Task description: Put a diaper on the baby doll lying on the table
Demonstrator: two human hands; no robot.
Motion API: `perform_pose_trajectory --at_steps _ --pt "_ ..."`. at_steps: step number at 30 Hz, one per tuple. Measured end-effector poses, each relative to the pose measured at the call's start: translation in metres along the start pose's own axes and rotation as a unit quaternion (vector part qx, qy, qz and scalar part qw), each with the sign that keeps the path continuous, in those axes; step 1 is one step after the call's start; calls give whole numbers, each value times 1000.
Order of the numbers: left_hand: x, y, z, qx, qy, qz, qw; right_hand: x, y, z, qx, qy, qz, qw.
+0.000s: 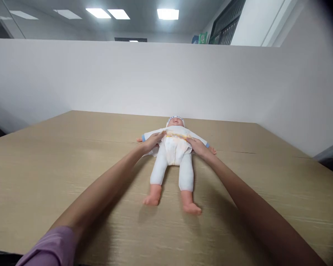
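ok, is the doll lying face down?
No, the baby doll lies face up on the table, with the left hand and right hand at its diaper.

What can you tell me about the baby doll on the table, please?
The baby doll lies on its back on the light wood-look table, head away from the camera, bare feet toward it. It looks plastic, with pinkish feet, and wears a white cap, white top, white leggings and a white diaper with a yellow waistband. Arms spread sideways, legs slightly apart. The left hand and right hand touch the diaper's waist, one each side.
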State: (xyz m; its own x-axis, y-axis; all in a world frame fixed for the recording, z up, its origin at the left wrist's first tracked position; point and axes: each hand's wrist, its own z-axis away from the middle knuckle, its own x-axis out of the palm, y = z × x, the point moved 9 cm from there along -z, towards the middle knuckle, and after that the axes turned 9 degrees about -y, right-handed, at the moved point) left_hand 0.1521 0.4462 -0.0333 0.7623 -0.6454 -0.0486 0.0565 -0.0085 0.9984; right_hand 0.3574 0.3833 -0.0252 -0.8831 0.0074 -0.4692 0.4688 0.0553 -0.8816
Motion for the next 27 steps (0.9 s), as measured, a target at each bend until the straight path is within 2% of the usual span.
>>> perform_pose_trajectory --at_steps 2,4,7,11,14,18,20,22,25,27 --pt "1 -9 -1 -3 -11 22 1000 4 6 -1 3 -21 -29 999" --pt "3 -13 8 -4 -16 25 1000 6 7 7 5 -35 -48 998" --pt "12 -14 33 -23 -47 37 998 4 4 31 10 -36 -44 998" --pt "22 -15 66 -57 -90 50 993 1 -5 62 -8 -36 22 999" --pt "11 -15 75 -56 -41 26 997 -4 -11 76 -48 -31 80 995" --pt "-6 -9 82 -71 27 -44 996 -21 -5 96 -83 34 141 986" --pt "-9 7 88 -53 59 -125 989 -26 4 106 -80 55 176 980" --pt "0 37 94 5 88 -245 966 -29 12 115 -70 73 234 967" --pt "38 83 96 124 87 -370 917 -27 18 122 -59 75 337 937" --pt "71 100 90 187 46 -410 891 -23 21 122 -66 65 370 924"
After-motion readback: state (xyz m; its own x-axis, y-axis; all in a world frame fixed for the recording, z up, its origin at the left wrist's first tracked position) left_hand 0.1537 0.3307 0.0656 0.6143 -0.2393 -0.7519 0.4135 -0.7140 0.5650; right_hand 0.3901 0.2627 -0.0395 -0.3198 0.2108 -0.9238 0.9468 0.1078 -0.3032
